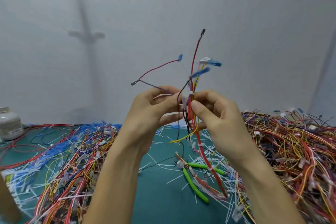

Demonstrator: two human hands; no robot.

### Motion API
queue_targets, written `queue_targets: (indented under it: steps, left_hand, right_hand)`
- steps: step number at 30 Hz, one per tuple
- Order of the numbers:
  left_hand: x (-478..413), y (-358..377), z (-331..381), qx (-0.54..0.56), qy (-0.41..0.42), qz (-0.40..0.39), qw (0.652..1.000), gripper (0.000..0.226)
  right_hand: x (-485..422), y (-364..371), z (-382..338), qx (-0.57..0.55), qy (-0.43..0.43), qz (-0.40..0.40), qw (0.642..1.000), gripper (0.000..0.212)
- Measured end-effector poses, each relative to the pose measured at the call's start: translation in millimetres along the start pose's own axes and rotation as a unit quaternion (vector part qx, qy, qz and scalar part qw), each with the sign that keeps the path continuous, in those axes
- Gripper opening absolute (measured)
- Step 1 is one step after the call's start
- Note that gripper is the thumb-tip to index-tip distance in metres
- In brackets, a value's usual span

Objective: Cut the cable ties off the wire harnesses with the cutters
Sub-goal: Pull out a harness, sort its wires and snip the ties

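Note:
I hold a wire harness [194, 71] upright above the table, a bundle of red, yellow, black and purple wires with blue terminals at the top. My left hand [154, 107] and my right hand [216, 112] both pinch it at mid-height. A white cable tie [191, 93] wraps the bundle just above my right thumb. A second white tie [199, 146] sits lower on the hanging red wire. The cutters [195, 185], with green handles, lie on the green mat [160, 202] below my hands, untouched.
A big heap of tangled harnesses [291, 147] fills the right side. A flatter spread of wires [69, 160] and cut white tie scraps covers the left. A white jar [9, 123] stands at far left. A grey wall rises behind.

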State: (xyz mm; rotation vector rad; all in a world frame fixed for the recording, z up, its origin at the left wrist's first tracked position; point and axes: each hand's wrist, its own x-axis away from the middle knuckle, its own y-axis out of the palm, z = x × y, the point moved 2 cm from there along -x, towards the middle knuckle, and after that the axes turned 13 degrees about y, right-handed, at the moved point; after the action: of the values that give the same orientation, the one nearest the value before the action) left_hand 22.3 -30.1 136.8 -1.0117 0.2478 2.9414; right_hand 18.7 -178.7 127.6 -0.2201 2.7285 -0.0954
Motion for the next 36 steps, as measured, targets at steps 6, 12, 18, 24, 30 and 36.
queue_targets:
  steps: [6, 12, 18, 24, 30, 36]
  left_hand:
    - [-1.0, -5.3, -1.9, -0.007, -0.014, 0.016, 1.000, 0.014]
    - [-0.5, -10.0, -4.4, -0.055, -0.043, 0.089, 0.994, 0.025]
    - [-2.0, -12.1, 7.5, -0.112, 0.026, 0.139, 0.984, 0.007]
    - [3.5, 4.3, 10.6, -0.160, 0.021, -0.042, 0.986, 0.026]
    - [1.1, 4.5, 3.1, -0.121, 0.048, 0.037, 0.991, 0.007]
    - [-0.2, -6.8, 5.8, -0.036, 0.035, 0.115, 0.992, 0.004]
  right_hand:
    - [-1.7, -0.6, 4.5, -0.025, 0.020, 0.025, 0.999, 0.014]
    - [-4.0, -3.7, 7.5, -0.028, 0.012, 0.061, 0.998, 0.008]
    - [-6.3, -5.2, 13.0, 0.069, 0.006, 0.096, 0.993, 0.012]
    - [-4.3, 1.2, 13.3, 0.196, -0.040, 0.092, 0.975, 0.010]
    - [-0.5, 5.2, 13.2, 0.212, -0.072, 0.054, 0.973, 0.009]
    - [-5.7, 4.2, 19.5, 0.184, 0.000, 0.014, 0.983, 0.012]
